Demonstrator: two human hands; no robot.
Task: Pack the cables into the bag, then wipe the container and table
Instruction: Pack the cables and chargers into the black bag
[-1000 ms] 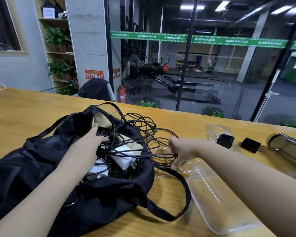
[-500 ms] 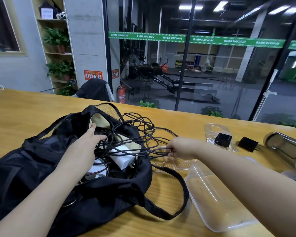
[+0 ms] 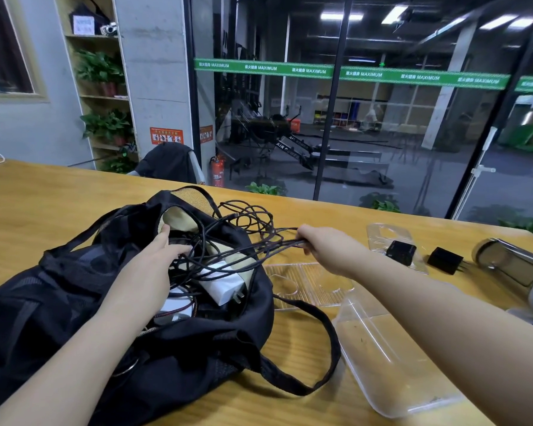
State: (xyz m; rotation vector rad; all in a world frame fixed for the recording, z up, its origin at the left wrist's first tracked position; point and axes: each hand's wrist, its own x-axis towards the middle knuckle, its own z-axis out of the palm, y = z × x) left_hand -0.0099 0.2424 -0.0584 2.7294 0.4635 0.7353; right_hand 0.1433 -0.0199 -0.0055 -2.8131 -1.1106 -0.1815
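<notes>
A black bag [image 3: 59,302] lies open on the wooden table [image 3: 43,198], with a white charger [image 3: 225,285] and cables inside. A tangle of black cables [image 3: 243,222] spills over the bag's far rim. My right hand [image 3: 323,244] grips several strands of them, lifted just right of the bag. My left hand [image 3: 157,256] reaches into the bag's mouth and rests on the cables there, thumb raised. A clear plastic container [image 3: 391,364] sits on the table under my right forearm.
A clear ribbed lid [image 3: 308,284] lies between bag and container. Two black plug adapters [image 3: 400,252] [image 3: 445,259] sit at the right, one on a clear tray. A glass cylinder [image 3: 511,262] lies at the far right. The bag's strap [image 3: 320,376] loops over the table.
My right hand has risen and gathered the cable strands, pulling them taut off the table. My left hand has stayed in the bag's mouth.
</notes>
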